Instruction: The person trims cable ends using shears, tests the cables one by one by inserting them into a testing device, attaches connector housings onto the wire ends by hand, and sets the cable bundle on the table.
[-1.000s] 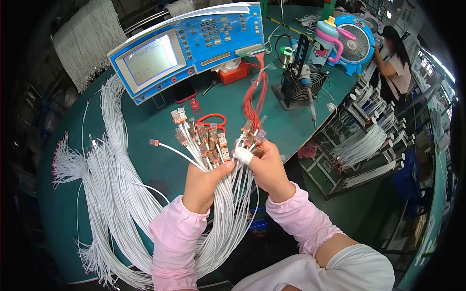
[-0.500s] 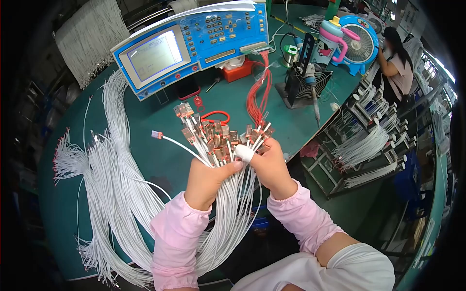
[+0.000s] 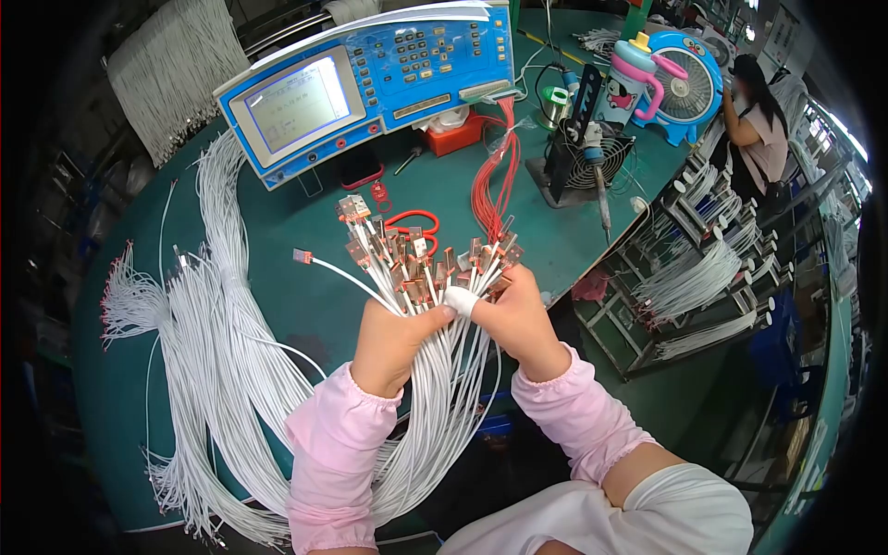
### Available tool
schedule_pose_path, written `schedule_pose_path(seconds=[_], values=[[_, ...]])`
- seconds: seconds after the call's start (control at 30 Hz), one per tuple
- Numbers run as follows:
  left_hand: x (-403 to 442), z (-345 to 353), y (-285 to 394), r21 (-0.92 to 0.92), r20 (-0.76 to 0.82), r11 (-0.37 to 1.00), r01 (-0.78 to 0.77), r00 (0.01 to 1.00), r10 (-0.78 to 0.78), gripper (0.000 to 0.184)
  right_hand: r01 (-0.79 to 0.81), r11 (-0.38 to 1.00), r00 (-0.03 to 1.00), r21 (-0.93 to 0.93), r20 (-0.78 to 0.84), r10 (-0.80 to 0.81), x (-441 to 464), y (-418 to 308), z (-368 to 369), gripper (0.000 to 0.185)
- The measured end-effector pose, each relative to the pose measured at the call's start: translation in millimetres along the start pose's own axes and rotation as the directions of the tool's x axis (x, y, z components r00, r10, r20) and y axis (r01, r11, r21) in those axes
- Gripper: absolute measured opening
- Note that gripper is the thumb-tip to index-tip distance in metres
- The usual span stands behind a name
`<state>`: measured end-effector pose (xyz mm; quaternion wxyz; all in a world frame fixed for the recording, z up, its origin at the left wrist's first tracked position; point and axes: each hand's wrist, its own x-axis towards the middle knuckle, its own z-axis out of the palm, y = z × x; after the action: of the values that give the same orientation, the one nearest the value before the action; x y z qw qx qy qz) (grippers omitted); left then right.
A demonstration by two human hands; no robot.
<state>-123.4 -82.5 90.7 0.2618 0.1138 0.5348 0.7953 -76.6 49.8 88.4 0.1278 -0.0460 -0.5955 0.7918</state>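
Note:
Both hands grip white cables point(image 3: 433, 398) just below their metal USB-type plugs point(image 3: 407, 268). My left hand point(image 3: 388, 342) is wrapped round the larger bunch, and one cable sticks out from it to the left. Closed on a smaller group of the cables, my right hand point(image 3: 518, 319) has a white wrapping on one digit. The two hands nearly touch, and the plugs fan upward above them. Behind the plugs lie red-handled scissors point(image 3: 413, 215), partly hidden. More bundled white cables point(image 3: 222, 342) rest on the green table point(image 3: 305, 222) to the left.
A blue tester point(image 3: 370, 83) with a lit screen stands at the back, red wires point(image 3: 498, 176) running from it. Right of these are a soldering iron point(image 3: 595, 162), a solder spool, a pink cup point(image 3: 620, 88) and a blue fan point(image 3: 683, 83). Another person point(image 3: 760, 129) is beside cable racks.
The plugs have shifted and spread slightly between my hands, and my hands have come a little closer together. The camera view has moved slightly.

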Motion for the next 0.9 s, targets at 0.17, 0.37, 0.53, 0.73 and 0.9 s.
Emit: schedule_pose_path(seconds=[0.17, 0.37, 0.53, 0.73, 0.9], values=[[0, 1, 3, 0.010, 0.005, 1.000, 0.018, 1.000, -0.018, 0.039, 0.024, 0.998, 0.999, -0.059, -0.035, -0.026, -1, 1, -3, 0.023], [-1, 1, -1, 0.157, 0.048, 0.986, -0.062, 0.997, 0.055, 0.037, 0.038, 0.992, 0.995, 0.116, -0.093, -0.027, -1, 8, 0, 0.021], [-2, 2, 5, 0.094, 0.056, 0.995, -0.038, 0.998, 0.033, 0.034, -0.029, 0.999, 0.999, 0.018, -0.024, 0.029, 1, -10, -3, 0.015], [-2, 3, 1, 0.061, 0.040, 0.997, -0.040, 0.999, 0.037, 0.032, -0.074, 0.997, 0.995, 0.035, -0.063, 0.076, 0, -11, -5, 0.011], [-3, 6, 4, 0.010, -0.036, 1.000, -0.004, 0.999, 0.005, 0.030, -0.031, 0.997, 0.996, 0.067, -0.086, 0.036, 2, 0, -8, 0.014]])
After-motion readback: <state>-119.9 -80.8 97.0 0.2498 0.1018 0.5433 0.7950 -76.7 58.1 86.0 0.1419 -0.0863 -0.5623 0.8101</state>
